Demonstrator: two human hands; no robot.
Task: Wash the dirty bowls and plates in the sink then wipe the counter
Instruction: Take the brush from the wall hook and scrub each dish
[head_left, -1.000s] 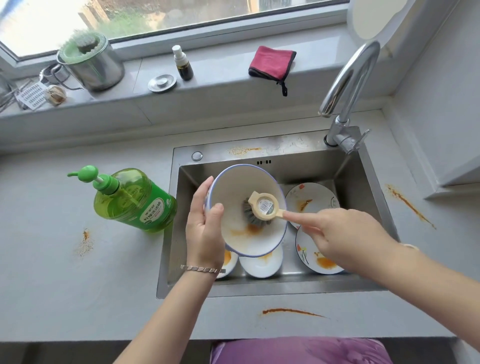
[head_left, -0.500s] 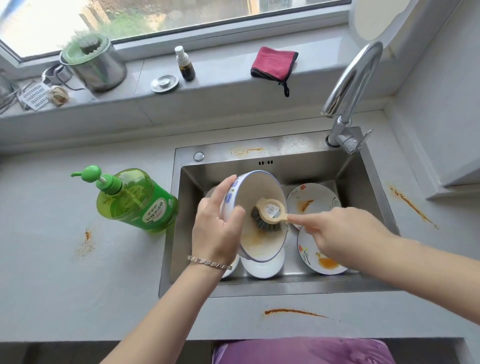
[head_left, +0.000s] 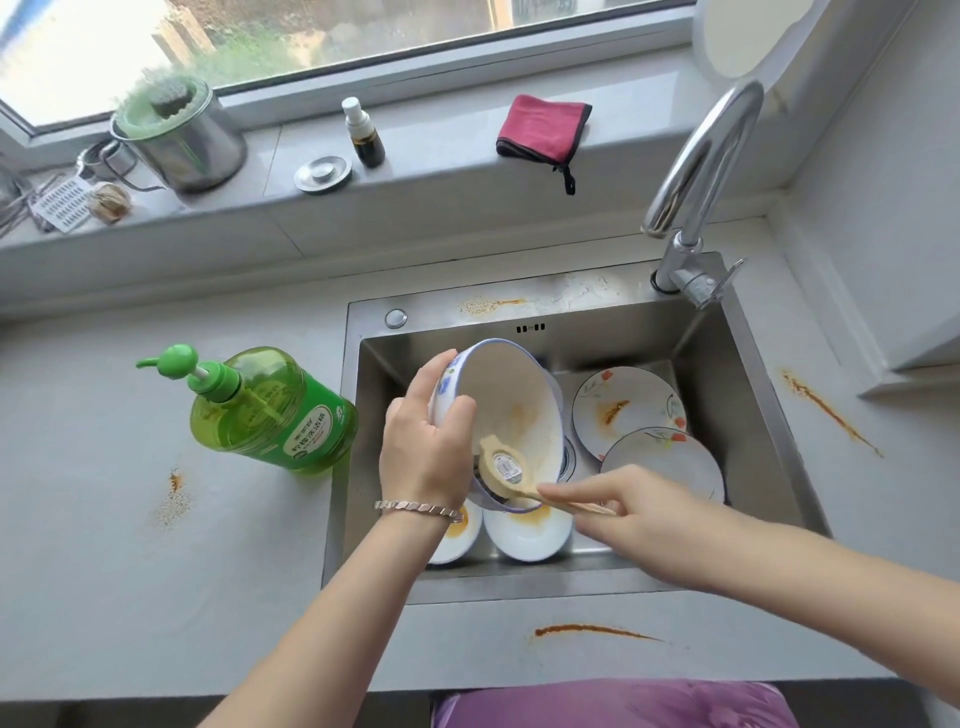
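1. Head view: the left hand (head_left: 423, 447) holds a tilted bowl (head_left: 511, 395) over the sink (head_left: 748, 415), fingers (head_left: 441, 366) curled round its rim.
2. The right hand (head_left: 644, 514) grips the handle of a brush (head_left: 501, 467); the brush head lies inside the bowl, near its lower edge.
3. Two stained plates (head_left: 626, 402) and two more bowls (head_left: 524, 535) lie in the sink.
4. Orange stains (head_left: 597, 631) mark the tabletop (head_left: 130, 571).

Three bowls: one bowl (head_left: 517, 395) held in the left hand (head_left: 421, 457), a second bowl (head_left: 524, 538) and a third bowl (head_left: 457, 538) just below that hand. Two plates: a near plate (head_left: 662, 457) just beyond the right hand (head_left: 639, 514), a far plate (head_left: 623, 408) farther beyond it. One brush (head_left: 501, 465), held by the right hand. One soap bottle (head_left: 270, 415), left of the left hand. Three orange stains on the tabletop (head_left: 104, 571): a left stain (head_left: 174, 499), a front stain (head_left: 597, 631), a right stain (head_left: 826, 410).
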